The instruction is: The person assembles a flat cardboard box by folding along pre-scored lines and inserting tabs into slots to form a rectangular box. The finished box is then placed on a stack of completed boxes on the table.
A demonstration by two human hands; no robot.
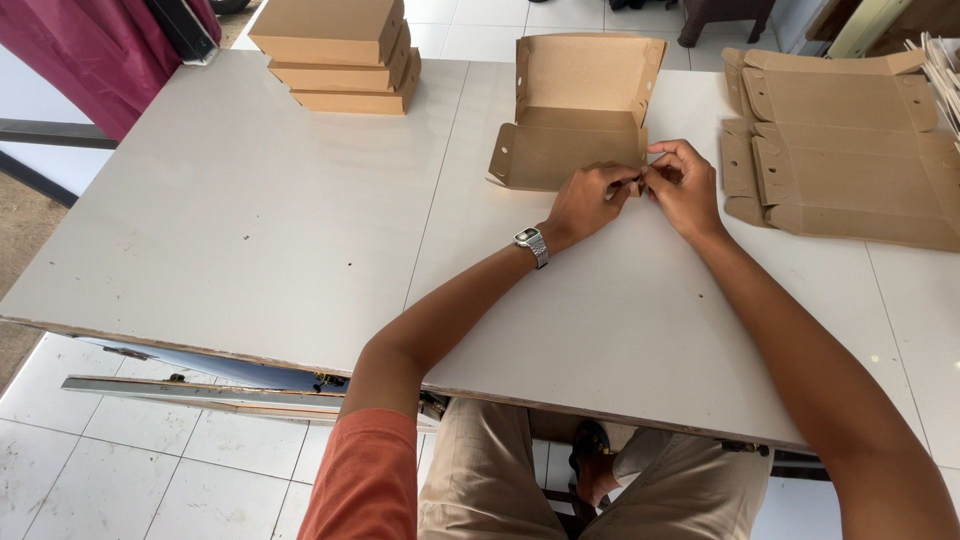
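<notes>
head view looks down on a pale table, and everything else can be placed from the half-folded cardboard box lying a little past the table's middle. its back panel stands upright on the far side, its floor lies flat, and its front flap hangs toward the person. the box's long axis runs left to right across the table, square to the person's forearms.

both hands meet at the box's near right corner. the left hand, with a metal wristwatch on its wrist, reaches in from the left and pinches the edge of the front flap between thumb and fingertips. the right hand comes in from the right, fingers curled tight on the same corner, where a small side tab seems to sit; the tab itself is mostly hidden under the fingers. the two hands touch each other there, so each grip is narrow and closed on cardboard, not spread.

the corner lies directly ahead of the fingertips, on the right end of the long axis, and the right hand is slightly nearer to it; the box's left end sits free, well apart from either hand.

left of the box and farther back stands a stack of finished boxes. right of the box lies a pile of flat unfolded blanks, near the right hand but not touching it.
</notes>
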